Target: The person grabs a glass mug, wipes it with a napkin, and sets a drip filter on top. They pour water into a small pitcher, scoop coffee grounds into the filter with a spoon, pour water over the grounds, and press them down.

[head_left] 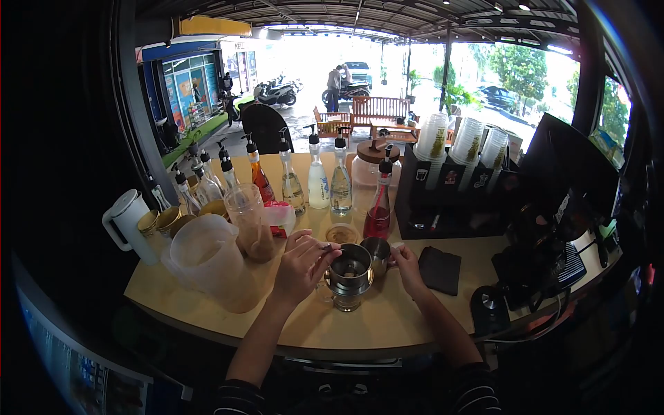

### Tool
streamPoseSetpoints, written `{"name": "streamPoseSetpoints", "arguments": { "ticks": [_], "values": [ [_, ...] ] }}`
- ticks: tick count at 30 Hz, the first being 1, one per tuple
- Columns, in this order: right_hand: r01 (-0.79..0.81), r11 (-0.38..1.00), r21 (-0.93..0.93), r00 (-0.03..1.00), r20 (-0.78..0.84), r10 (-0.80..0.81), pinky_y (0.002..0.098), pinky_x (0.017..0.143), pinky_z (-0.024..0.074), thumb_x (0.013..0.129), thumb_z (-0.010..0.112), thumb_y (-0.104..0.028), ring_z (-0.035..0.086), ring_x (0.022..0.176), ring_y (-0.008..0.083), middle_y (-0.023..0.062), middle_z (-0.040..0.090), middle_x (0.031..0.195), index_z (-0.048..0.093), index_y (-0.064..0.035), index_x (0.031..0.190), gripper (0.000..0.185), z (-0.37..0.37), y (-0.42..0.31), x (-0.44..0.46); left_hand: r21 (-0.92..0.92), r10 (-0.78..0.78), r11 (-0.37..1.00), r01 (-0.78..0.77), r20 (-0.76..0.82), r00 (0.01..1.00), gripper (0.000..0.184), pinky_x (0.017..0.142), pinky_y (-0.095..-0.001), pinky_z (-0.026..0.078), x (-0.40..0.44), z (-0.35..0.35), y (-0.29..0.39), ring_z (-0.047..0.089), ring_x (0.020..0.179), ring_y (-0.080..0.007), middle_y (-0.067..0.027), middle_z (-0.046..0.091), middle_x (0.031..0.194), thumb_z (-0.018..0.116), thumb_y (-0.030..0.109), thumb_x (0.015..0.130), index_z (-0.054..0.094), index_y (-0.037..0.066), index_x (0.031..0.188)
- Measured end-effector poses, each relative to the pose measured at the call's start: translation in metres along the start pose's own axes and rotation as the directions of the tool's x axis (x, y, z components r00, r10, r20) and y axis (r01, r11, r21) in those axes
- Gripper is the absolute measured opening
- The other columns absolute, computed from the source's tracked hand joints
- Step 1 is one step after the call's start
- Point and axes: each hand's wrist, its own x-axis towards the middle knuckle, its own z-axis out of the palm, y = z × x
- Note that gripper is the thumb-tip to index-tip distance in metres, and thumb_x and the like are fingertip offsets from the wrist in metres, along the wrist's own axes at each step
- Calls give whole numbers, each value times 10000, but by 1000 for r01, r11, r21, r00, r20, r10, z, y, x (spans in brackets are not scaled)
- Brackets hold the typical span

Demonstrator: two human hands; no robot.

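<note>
A metal drip coffee filter (pixel 349 265) sits on top of a glass mug (pixel 346 301) near the front of the counter. My left hand (pixel 299 268) is at the filter's left rim, thumb and fingers pinched together. Something small and shiny shows at the fingertips, too small to name. My right hand (pixel 408 268) is closed at the handle side of a small metal pitcher (pixel 377 253), which stands upright just right of the filter. A round tan lid or coaster (pixel 342 234) lies behind the filter.
Pump bottles (pixel 317 181) line the back, with a red syrup bottle (pixel 377 211) closer in. A plastic pitcher (pixel 206 259) and tall clear container (pixel 247 225) stand left. At right are a folded dark cloth (pixel 440 270), black cup rack (pixel 449 200) and dark equipment (pixel 490 311).
</note>
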Motion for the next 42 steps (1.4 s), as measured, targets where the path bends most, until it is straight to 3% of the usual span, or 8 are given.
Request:
{"name": "streamPoseSetpoints", "arguments": {
  "ticks": [2,4,7,11,15,22,31,42],
  "values": [
    [19,994,-112,1000,9,-18,233,674,432,887,586,-131,500,667,69,-25,534,746,546,-54,971,120,6,-22,-5,7,25,1000,-25,23,999,95,895,-395,428,3,0,2,607,699,-196,-28,642,741,685,156,803,653,76,842],
    [553,487,-676,766,182,-617,227,640,454,846,643,-126,538,713,85,28,568,833,543,-30,1075,267,21,-78,-26,13,51,999,-52,42,998,102,896,-397,426,6,1,4,607,709,-198,-29,636,737,684,161,804,645,71,834],
    [512,777,-365,853,324,-410,238,661,448,805,676,-108,544,736,107,43,565,834,549,-21,1119,350,66,-154,-66,56,79,994,-89,165,983,98,904,-398,419,9,8,10,610,750,-201,-35,627,758,663,153,810,625,64,829],
    [762,520,-385,627,639,-446,293,668,448,780,678,-63,552,711,188,64,559,815,598,-29,1014,250,93,-180,-79,59,163,981,-183,244,956,155,920,-409,415,11,16,15,603,789,-222,-49,607,807,674,90,755,599,64,889],
    [891,225,-395,454,738,-499,339,660,448,773,670,-43,542,702,242,72,545,787,609,-39,935,174,88,-180,-80,-80,-140,983,162,231,963,153,836,-361,446,4,1,11,601,809,-229,-84,598,819,651,151,808,591,36,890],
    [910,262,-323,414,753,-512,341,653,453,772,683,-71,544,696,225,57,523,737,602,-33,912,166,83,-168,-80,-319,-468,766,558,317,825,268,697,-294,461,-44,20,-30,597,759,-183,-105,595,788,550,250,922,571,-17,910],
    [830,401,-388,545,716,-436,350,611,465,805,662,-84,565,676,238,80,537,726,620,-24,922,138,76,-169,-84,-673,-558,421,608,336,758,262,719,-222,425,-56,41,-29,527,785,-47,17,553,798,435,236,987,574,22,926],
    [731,557,-395,670,571,-475,277,594,472,837,636,-63,613,697,169,81,620,795,620,-18,928,103,79,-177,-85,-507,-486,664,549,266,833,240,707,-260,412,-28,24,-15,503,736,-113,-44,505,758,465,213,963,522,1,866]
  ]
}}
